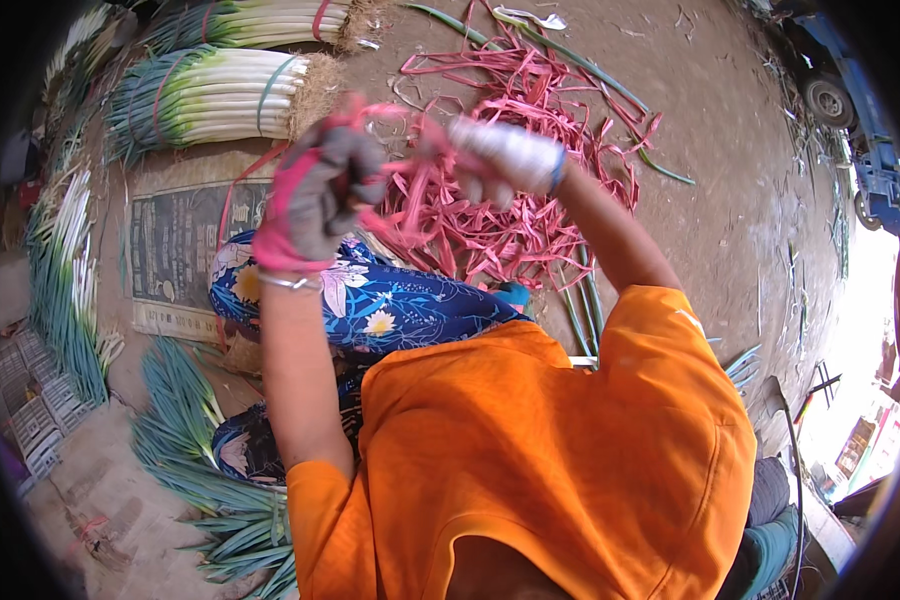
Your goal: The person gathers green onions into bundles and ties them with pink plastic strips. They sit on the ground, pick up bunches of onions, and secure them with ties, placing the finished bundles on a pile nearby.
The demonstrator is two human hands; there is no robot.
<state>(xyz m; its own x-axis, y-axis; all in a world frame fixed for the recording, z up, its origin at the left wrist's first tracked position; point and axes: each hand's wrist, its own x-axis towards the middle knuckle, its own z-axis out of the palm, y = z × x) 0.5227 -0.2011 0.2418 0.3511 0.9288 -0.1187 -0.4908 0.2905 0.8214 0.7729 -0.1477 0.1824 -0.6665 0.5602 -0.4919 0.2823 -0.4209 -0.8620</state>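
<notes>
My left hand [322,191], in a pink and grey work glove, is closed on a strand of pink plastic ribbon. My right hand [506,157], in a white glove and blurred by motion, holds the same ribbon close by, and a short piece runs between the two hands. A tangled heap of pink plastic ribbon [495,232] lies on the ground below and behind them. Beyond my left hand a tied bundle of long green onions [232,94] lies with its roots towards the hands. My knee in floral cloth is under my left hand.
A printed sack [187,247] lies flat left of my knee. Another tied onion bundle [277,22] is at the top, and loose green onions [67,300] lie at the left. More green leaves [187,420] are beside my legs. A blue wheeled vehicle [877,157] stands at the far right.
</notes>
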